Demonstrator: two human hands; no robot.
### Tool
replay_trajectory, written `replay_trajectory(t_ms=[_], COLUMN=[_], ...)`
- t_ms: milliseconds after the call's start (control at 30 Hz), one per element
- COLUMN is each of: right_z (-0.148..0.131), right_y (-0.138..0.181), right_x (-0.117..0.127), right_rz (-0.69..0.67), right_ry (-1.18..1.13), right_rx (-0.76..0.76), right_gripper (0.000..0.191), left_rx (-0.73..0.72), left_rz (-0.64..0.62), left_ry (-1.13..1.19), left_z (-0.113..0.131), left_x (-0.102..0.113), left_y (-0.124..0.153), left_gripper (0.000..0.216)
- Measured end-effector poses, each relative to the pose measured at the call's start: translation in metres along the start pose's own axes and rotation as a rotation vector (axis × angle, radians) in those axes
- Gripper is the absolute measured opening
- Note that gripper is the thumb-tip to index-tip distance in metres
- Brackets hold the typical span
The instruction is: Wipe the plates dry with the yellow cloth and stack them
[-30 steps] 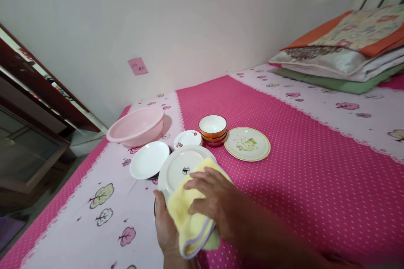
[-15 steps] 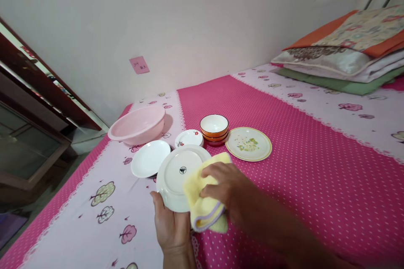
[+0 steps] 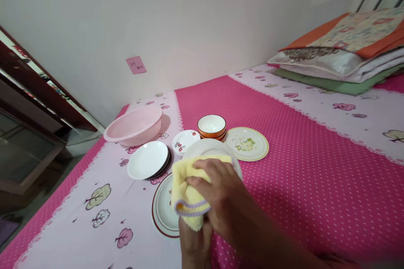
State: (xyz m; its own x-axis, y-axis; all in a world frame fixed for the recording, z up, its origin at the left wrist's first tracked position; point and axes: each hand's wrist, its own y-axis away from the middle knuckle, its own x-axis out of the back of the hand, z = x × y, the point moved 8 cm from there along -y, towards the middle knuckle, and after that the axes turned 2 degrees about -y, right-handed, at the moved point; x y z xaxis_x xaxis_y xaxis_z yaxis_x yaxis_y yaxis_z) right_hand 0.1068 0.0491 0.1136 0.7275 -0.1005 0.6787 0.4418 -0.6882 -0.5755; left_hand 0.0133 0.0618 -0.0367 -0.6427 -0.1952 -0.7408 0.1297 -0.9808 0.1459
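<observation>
Head view, the only one, landmark = orange bowl stack (image 3: 211,133): the pale plate (image 3: 206,147) in hand is on the near side of it, blurred, mostly hidden under the yellow cloth (image 3: 186,176). Just changed: held plate shifts right, uncovering more of the red-rimmed plate (image 3: 162,210) on the bed, nearer than the bowls and left of them; cloth now spreads over the held plate's near-left part. Reads as wiping under way, now on another part; bottom mark not visible. Right hand (image 3: 217,180): grip part-closed, fingers bent over the cloth, pressing it on the plate. Left hand (image 3: 189,235): below the cloth, seemingly supporting the plate; fingers hidden, can't tell how far its grip closes. Also: flower plate (image 3: 248,145) right beside the bowls, small floral plates (image 3: 186,141) just left, white plate stack (image 3: 147,159) farther left and nearer, pink basin (image 3: 134,126) well left.
</observation>
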Motion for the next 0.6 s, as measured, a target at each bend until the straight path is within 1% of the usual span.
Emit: replay_trajectory(t_ms=[67,167,233,333,400,500,600], right_z=[0.009,0.025,0.038,0.062,0.078,0.094,0.098], right_y=[-0.002,-0.005,-0.007,-0.007,-0.005,-0.003,0.000], right_x=[0.009,0.024,0.033,0.043,0.046,0.043,0.037], right_rz=[0.040,0.101,0.136,0.160,0.149,0.092,0.031], right_ry=[0.020,0.041,0.060,0.095,0.088,0.047,0.039], right_rx=[-0.058,-0.111,-0.139,-0.200,-0.252,-0.332,-0.400], right_gripper=[0.036,0.050,0.047,0.032,0.025,0.023,0.022], left_rx=[-0.028,-0.002,0.037,0.085,0.077,0.018,-0.076], left_rz=[0.016,-0.010,-0.044,-0.049,-0.021,0.010,0.027], left_ry=[0.050,0.131,0.152,0.160,0.176,0.185,0.161], left_z=[-0.003,-0.007,-0.011,-0.015,-0.014,-0.003,0.013], left_x=[-0.013,-0.027,-0.030,-0.023,-0.017,-0.011,-0.004], left_y=[0.002,0.004,0.006,0.007,0.006,0.004,0.000], left_gripper=[0.044,0.046,0.049,0.053,0.056,0.057,0.058])
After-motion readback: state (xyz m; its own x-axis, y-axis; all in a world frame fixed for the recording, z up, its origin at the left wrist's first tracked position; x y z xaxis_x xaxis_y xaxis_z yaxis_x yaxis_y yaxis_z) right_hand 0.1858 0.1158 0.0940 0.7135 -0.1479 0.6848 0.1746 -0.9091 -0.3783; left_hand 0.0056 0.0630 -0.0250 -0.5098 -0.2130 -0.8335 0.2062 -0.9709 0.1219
